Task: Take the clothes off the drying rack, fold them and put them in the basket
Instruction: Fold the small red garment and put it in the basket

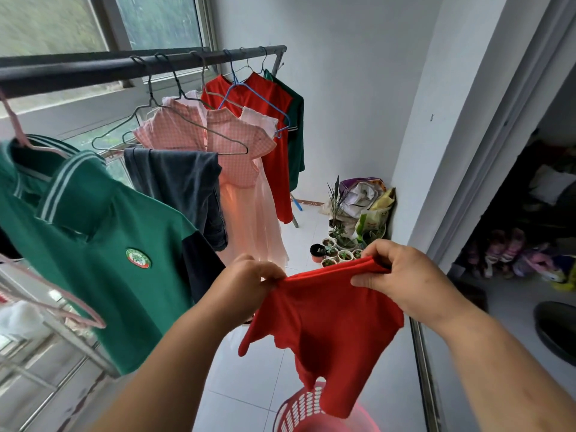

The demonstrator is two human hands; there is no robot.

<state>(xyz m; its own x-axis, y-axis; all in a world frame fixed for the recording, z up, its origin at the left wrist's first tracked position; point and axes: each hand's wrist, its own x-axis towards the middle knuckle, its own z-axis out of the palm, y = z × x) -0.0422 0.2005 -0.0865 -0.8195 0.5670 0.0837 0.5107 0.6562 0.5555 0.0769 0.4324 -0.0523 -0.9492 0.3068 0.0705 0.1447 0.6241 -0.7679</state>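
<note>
Centre-low of frame: red garment [327, 325] held up by both hands, hanging free above the pink basket [293, 410] at bottom centre; lower hem overlaps basket rim in view, contact cannot be told. Left hand [249, 285]: grip pinching garment's upper left edge betw. thumb and fingers. Right hand [405, 275]: grip pressed together on bunched upper right edge. Drying rack bar [124, 65] runs across upper left. On it, L to R: green polo shirt [109, 260] w/ badge on pink hanger, dark trousers [180, 182], pink checked dress [230, 169], red top [274, 120], dark green top [296, 126]. Potted plants [339, 247] on floor, centre right, near wall corner
</note>
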